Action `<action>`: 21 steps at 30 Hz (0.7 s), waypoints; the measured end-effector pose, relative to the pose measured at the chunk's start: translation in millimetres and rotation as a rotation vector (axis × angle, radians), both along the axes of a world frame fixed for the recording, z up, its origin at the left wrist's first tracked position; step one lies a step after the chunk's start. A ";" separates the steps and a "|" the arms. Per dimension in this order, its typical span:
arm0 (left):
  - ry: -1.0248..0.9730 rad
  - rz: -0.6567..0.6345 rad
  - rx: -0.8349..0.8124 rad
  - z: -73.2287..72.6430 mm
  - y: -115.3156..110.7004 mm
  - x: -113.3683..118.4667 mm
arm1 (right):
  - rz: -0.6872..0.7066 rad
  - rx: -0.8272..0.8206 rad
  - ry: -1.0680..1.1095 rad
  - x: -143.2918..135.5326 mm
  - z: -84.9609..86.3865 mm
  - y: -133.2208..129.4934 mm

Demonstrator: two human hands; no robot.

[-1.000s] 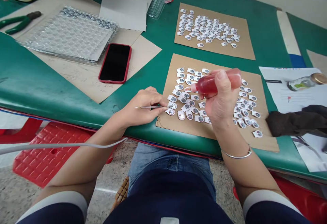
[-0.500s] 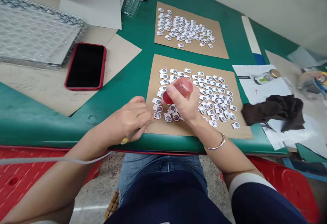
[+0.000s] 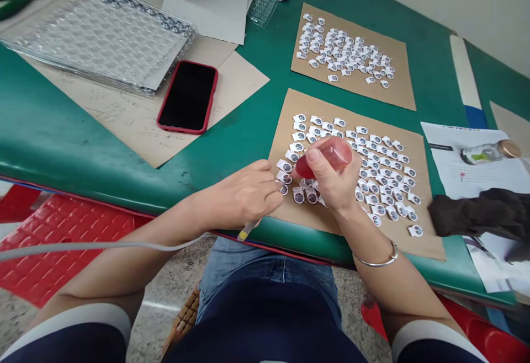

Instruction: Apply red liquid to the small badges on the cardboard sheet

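Note:
My right hand (image 3: 337,181) is wrapped around a translucent red squeeze bottle (image 3: 338,152). The bottle is tilted, its narrow tip pointing down and left at the small round pieces on white tabs (image 3: 285,177) along the left side of the near cardboard sheet (image 3: 306,220). At that sheet's left edge, my left hand (image 3: 244,195) is closed on a thin stick-like tool (image 3: 250,227). A yellow end of the tool sticks out below the palm; its other end is hidden by my fingers. Several rows of the same pieces cover the sheet.
Behind lies a second cardboard sheet (image 3: 408,90) with similar pieces. To the left are a red-cased phone (image 3: 188,95), clear plastic trays (image 3: 111,37) and green-handled pliers (image 3: 16,1). A dark cloth (image 3: 476,211) and a small glass jar (image 3: 484,153) lie right. A grey cable (image 3: 103,246) crosses my left arm.
The view has swung left, so everything on the table appears further right. Both hands keep their grips, and the bottle's tip stays near the sheet's left-hand pieces.

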State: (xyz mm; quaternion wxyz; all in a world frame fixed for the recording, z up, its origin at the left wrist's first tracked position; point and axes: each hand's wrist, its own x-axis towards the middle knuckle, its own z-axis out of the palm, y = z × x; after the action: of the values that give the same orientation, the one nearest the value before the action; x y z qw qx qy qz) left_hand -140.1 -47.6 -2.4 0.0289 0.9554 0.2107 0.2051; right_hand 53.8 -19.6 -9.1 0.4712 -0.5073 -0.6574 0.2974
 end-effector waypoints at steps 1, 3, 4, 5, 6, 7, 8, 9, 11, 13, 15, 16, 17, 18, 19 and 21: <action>0.004 0.004 -0.003 0.0 -0.1 0.1 | 0.001 0.002 0.001 -0.1 0.0 0.0; 0.006 0.012 -0.005 0.0 0.0 0.3 | 0.005 0.005 0.001 -0.4 -0.2 0.0; 0.004 0.016 -0.005 -0.1 0.0 0.4 | 0.006 0.005 0.000 -0.6 -0.4 0.0; 0.001 0.019 -0.003 -0.2 0.1 0.4 | 0.007 0.003 0.001 -0.8 -0.7 0.0; -0.002 0.020 -0.001 -0.3 0.3 0.5 | 0.006 0.002 0.004 -1.0 -1.0 0.0; -0.006 0.018 0.003 -0.5 0.4 0.6 | 0.004 0.002 0.008 -1.3 -1.3 0.0; -0.008 0.017 0.006 -0.7 0.5 0.6 | 0.002 0.004 0.013 -1.5 -1.7 -0.1; -0.012 0.018 0.010 -0.8 0.6 0.5 | 0.000 0.006 0.016 -1.7 -2.1 -0.2; -0.013 0.021 0.010 -0.8 0.6 0.3 | -0.003 0.011 0.017 -2.0 -2.6 -0.3; 0.001 0.025 0.000 -0.8 0.4 -0.3 | -0.004 0.017 0.014 -2.2 -2.7 -0.3; 0.012 0.026 -0.009 -1.0 0.1 -0.8 | -0.005 0.027 0.012 -2.1 -2.4 0.1; 0.011 0.027 -0.010 -1.2 0.0 -1.0 | -0.007 0.030 0.010 -2.0 -2.2 0.4; 0.009 0.027 -0.009 -1.5 0.1 -1.2 | -0.012 0.030 0.009 -1.8 -1.9 0.8; 0.006 0.026 -0.008 -1.7 0.3 -1.3 | -0.016 0.024 0.006 -1.7 -1.7 1.2; 0.004 0.027 -0.005 -2.0 0.6 -1.2 | -0.022 0.014 0.004 -1.5 -1.5 1.6; 0.004 0.023 -0.004 -2.5 1.4 -1.0 | -0.031 -0.011 -0.001 -1.1 -1.3 2.2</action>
State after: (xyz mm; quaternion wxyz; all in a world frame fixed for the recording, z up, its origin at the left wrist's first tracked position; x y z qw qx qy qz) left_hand -141.1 -46.2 -4.9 0.0280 0.9533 0.2219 0.2032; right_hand 52.7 -17.4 -10.4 0.4727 -0.5200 -0.6481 0.2935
